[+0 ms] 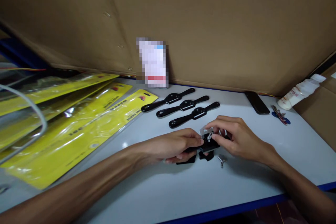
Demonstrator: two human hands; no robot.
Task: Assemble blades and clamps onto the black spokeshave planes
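My left hand [181, 143] is closed round one handle of a black spokeshave body, held low over the table. A thin silver blade [203, 131] lies against the middle of that spokeshave [212, 145], beside a small silver screw [209, 138]. My right hand [233, 136] pinches at the blade, index finger on its upper edge and thumb close to the screw. Below my hands lie a black cap piece [206, 156] and another dark flat piece [187, 161], partly covered. Loose silver screws [222, 161] rest just right of them.
Three black spokeshaves [194, 116] lie side by side beyond my hands. Yellow blister packs [86, 129] fan out at left under a grey cable [34, 106]. At right are a dark phone [256, 102], small metal parts [280, 114] and a white bottle [299, 92]. Cardboard [210, 31] walls the back.
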